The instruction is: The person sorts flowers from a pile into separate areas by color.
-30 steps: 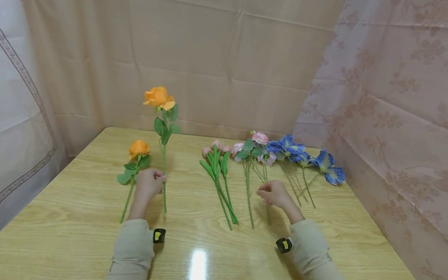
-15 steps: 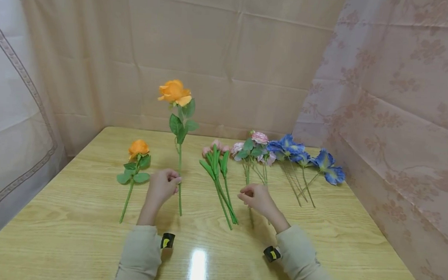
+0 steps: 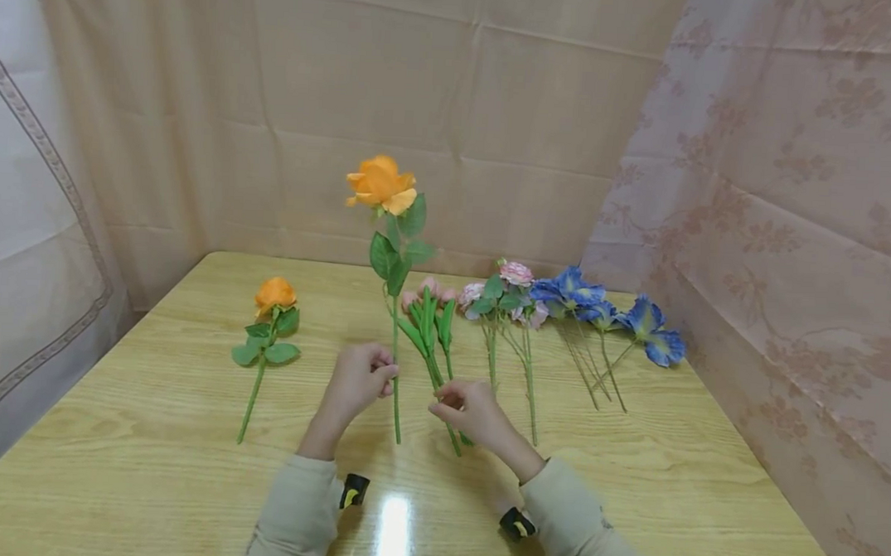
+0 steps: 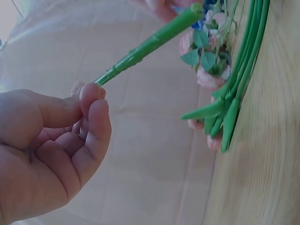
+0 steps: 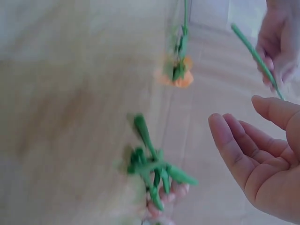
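Observation:
My left hand point(image 3: 355, 382) pinches the green stem of an orange rose point(image 3: 381, 184), held nearly upright above the table. In the left wrist view the lower stem point(image 4: 145, 49) juts out from between thumb and fingertips. My right hand point(image 3: 475, 412) hovers over the stems of pink tulips point(image 3: 430, 331), partly covering them. Its thumb and fingers stand apart with nothing between them in the right wrist view, where the left hand point(image 5: 280, 44) also appears with the stem. A second orange rose point(image 3: 275, 295) lies on the table to the left.
Pink ranunculus-like flowers point(image 3: 516, 273) lie right of the tulips. Beyond them are blue flowers point(image 3: 645, 320) with thin stems. A beige curtain point(image 3: 424, 86) hangs behind the wooden table point(image 3: 146, 464), and a patterned cloth point(image 3: 805, 244) hangs at the right.
The left hand has carried the upright orange rose rightward, close to the tulips. The right hand has moved left from the pink flowers' stems to over the tulip stems.

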The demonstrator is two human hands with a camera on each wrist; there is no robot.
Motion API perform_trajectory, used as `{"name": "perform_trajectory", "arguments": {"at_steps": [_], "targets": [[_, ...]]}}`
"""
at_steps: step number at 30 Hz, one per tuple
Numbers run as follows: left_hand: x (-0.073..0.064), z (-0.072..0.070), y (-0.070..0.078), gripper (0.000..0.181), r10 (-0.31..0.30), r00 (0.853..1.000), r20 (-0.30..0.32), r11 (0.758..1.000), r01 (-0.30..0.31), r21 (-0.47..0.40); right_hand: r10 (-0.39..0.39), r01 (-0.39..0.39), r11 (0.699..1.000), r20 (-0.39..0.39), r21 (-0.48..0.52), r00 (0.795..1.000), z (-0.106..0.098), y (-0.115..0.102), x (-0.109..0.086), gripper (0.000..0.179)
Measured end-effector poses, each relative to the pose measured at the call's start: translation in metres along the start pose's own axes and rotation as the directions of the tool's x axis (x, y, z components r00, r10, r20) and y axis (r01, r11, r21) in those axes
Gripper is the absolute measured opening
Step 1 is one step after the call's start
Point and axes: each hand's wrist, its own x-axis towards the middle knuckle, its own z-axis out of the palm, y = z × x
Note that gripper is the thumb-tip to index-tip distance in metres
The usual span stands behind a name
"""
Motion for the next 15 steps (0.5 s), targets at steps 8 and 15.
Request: {"name": "perform_trajectory", "arguments": {"at_steps": [8, 15], "targets": [[-0.005, 0.009, 0.006, 0.013, 0.071, 0.996, 0.047, 0.997, -0.071, 0.013, 0.045, -0.052, 0.978, 0.040, 0.202, 0.998, 0.013, -0.010, -0.001, 0.028], [-0.007, 0.013, 0.007, 0.014, 0.110, 0.992, 0.066, 0.992, -0.114, 0.055, 0.051, -0.057, 0.953, 0.028, 0.298, 0.998, 0.019, -0.015, 0.000, 0.021]]}}
